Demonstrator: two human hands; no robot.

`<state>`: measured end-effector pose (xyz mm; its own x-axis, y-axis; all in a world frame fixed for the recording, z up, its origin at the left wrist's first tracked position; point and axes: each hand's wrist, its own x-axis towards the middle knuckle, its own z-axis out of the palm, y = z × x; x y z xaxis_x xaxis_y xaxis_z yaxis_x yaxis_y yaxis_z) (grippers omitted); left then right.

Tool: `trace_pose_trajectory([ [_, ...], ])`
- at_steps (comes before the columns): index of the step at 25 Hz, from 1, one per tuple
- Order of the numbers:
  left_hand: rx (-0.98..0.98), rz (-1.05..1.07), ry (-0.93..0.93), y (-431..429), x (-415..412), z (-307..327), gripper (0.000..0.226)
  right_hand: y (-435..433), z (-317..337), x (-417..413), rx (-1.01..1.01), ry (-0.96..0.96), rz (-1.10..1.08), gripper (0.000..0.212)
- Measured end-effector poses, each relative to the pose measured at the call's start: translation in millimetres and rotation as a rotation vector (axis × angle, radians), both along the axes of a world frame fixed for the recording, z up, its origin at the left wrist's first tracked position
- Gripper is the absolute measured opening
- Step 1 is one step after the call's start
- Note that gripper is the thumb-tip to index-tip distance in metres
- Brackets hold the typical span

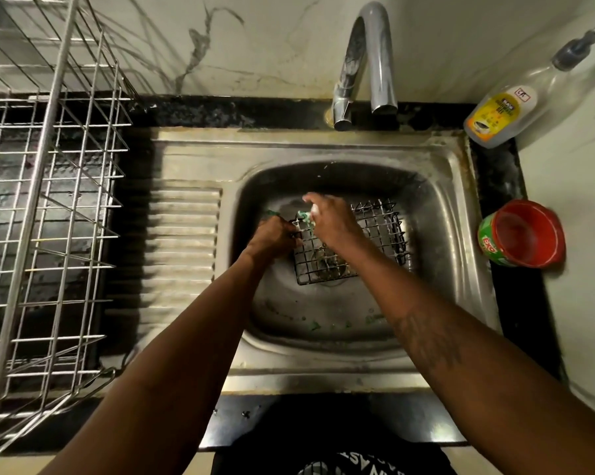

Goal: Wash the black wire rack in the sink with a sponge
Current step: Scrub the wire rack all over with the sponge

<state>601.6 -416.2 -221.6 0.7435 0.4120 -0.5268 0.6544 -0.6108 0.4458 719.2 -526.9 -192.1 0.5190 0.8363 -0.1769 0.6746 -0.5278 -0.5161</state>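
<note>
Head view, looking down into the sink. The right grip (pixel 330 217) is motion-blurred. Its fingers close around a green-and-white sponge (pixel 304 217) at the far left corner of the black wire rack (pixel 374 234), with one finger stretched out past the sponge. Most of the sponge is hidden by the fingers. The left grip (pixel 275 236) has its fingers curled over the rack's left edge. The fingertips are hard to separate from the wires, and a small green scrap just beyond the knuckles cannot be identified.

The rack lies in the basin of the steel sink (pixel 357 149), slightly tilted, over the drain, which shows only in part through the mesh. White foam clings to some wires. Green flecks (pixel 314 325) lie on the basin floor nearer the viewer. The ribbed drainboard (pixel 182 228) lies to the left of the basin. The faucet (pixel 368 63) arches over the sink's far edge.

On the black desk (pixel 220 111), a clear bottle (pixel 505 111) with a yellow label leans at the far right corner, and its contents are not discernible. An open red-and-green tub (pixel 522 234) sits at the right edge with its red interior showing. A steel wire dish rack (pixel 66 200) occupies the left edge and is cut off by the frame.
</note>
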Motion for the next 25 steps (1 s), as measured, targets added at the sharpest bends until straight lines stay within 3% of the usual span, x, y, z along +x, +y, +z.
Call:
trace_pose_trajectory([
  [5,0.016,-0.006,0.06,-0.2,3.4,-1.9,0.018,-5.7,-6.9,-15.8,-0.105,-0.015,0.083,0.026],
  [9,-0.035,0.043,0.011,0.1,-0.2,-4.4,0.019,-60.9,-15.3,-45.4,-0.055,-0.128,0.182,0.043],
  [13,-0.077,0.05,-0.012,-0.4,-1.4,-1.9,0.018,-102.3,-26.7,-64.3,-0.11,-0.037,0.199,0.048],
  [16,-0.067,0.035,-0.037,-1.9,-2.1,-1.6,0.017,-113.0,-30.2,-61.6,-0.102,0.043,0.12,0.043],
  [19,-0.043,0.045,-0.043,-2.3,-2.6,-1.4,0.019,-96.1,-19.1,-43.7,0.057,0.125,-0.121,0.028],
  [21,-0.032,0.025,-0.023,-2.6,-1.7,-1.7,0.019,-66.2,-7.5,-20.3,0.125,0.124,-0.255,0.028],
  [25,-0.002,0.016,0.017,-1.8,0.4,-2.9,0.017,-19.8,-13.3,10.9,-0.029,0.134,-0.191,0.039],
])
